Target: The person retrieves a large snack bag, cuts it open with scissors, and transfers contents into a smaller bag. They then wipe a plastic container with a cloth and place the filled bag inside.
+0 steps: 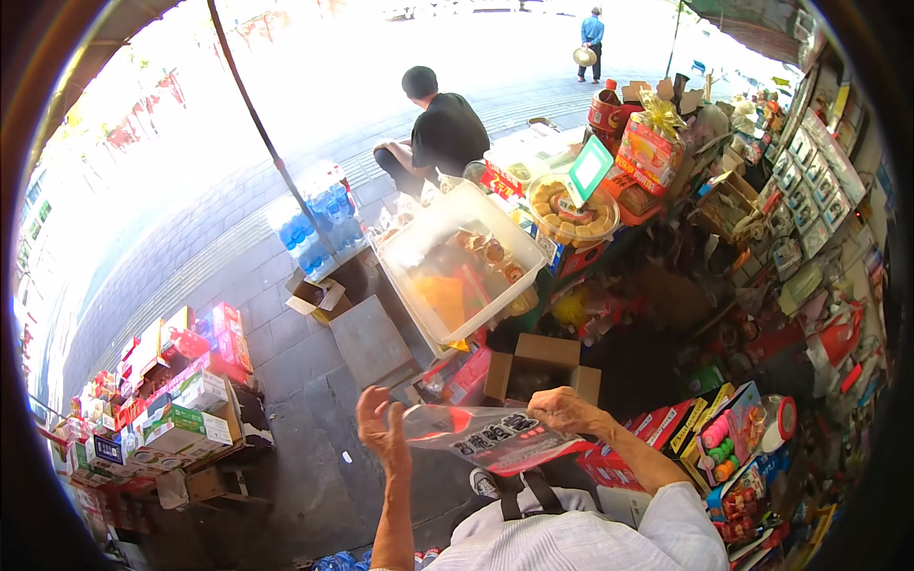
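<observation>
A clear plastic bag (493,432) with red edging and dark printed writing stretches in front of my waist. My right hand (569,412) pinches its upper right edge, fingers closed on the film. At the other end my left hand (383,426) is raised with its fingers apart and curved; the bag's left edge lies right by the thumb, and whether they touch is hard to tell. An open cardboard box (540,350) stands just beyond the bag. Farther out, a white plastic tub (457,257) holds packaged baked goods under a hazy clear cover or wrapping.
A round clear box of pastries (573,209) and a green-framed sign (590,170) stand beside the tub. Stacked cartons (178,421) are on the left, bottled water packs (318,228) by a pole (264,135). A seated person (450,128) faces the street. Boxed goods (664,428) crowd my right.
</observation>
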Demonstrator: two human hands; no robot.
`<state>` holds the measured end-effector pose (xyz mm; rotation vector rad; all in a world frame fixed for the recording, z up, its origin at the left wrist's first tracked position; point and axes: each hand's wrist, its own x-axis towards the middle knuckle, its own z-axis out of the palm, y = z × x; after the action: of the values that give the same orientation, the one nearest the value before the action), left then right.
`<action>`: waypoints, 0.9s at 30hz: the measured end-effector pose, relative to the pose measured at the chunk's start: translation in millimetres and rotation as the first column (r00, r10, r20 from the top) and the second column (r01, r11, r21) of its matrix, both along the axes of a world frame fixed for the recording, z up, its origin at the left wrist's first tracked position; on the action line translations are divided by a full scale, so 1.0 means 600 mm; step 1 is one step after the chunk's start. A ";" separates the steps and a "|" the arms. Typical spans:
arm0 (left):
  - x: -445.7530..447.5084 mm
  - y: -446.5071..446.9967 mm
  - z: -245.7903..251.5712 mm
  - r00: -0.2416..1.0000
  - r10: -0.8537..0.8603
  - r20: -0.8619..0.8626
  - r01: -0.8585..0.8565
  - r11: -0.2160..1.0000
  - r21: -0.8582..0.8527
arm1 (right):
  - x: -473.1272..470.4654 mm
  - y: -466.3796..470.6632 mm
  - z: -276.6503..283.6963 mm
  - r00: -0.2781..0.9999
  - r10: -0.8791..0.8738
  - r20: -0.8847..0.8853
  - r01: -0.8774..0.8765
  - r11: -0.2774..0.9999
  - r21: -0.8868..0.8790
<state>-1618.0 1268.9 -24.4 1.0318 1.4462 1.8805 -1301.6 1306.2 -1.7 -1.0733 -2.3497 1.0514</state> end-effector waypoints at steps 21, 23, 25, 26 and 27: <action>-0.006 0.014 -0.104 0.532 -0.622 0.575 0.769 0.639 -0.022 | 0.089 0.030 0.092 0.797 -0.411 -0.442 0.151 0.845 -0.513; -0.013 0.024 -0.107 0.641 -0.577 0.505 0.693 0.718 -0.060 | 0.096 0.023 0.088 0.757 -0.465 -0.459 0.182 0.824 -0.536; -0.013 0.032 -0.117 0.737 -0.498 0.458 0.612 0.779 -0.137 | 0.103 0.016 0.086 0.705 -0.541 -0.458 0.248 0.793 -0.556; -0.012 0.033 -0.123 0.779 -0.456 0.431 0.568 0.804 -0.176 | 0.108 0.014 0.089 0.685 -0.539 -0.490 0.189 0.781 -0.595; -0.008 0.033 -0.128 0.818 -0.413 0.400 0.521 0.826 -0.214 | 0.110 0.012 0.090 0.675 -0.547 -0.495 0.194 0.779 -0.597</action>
<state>-1623.0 1288.9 -101.0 0.7733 1.1075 1.3293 -1235.3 1313.5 52.4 -1.0661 -1.2354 1.5851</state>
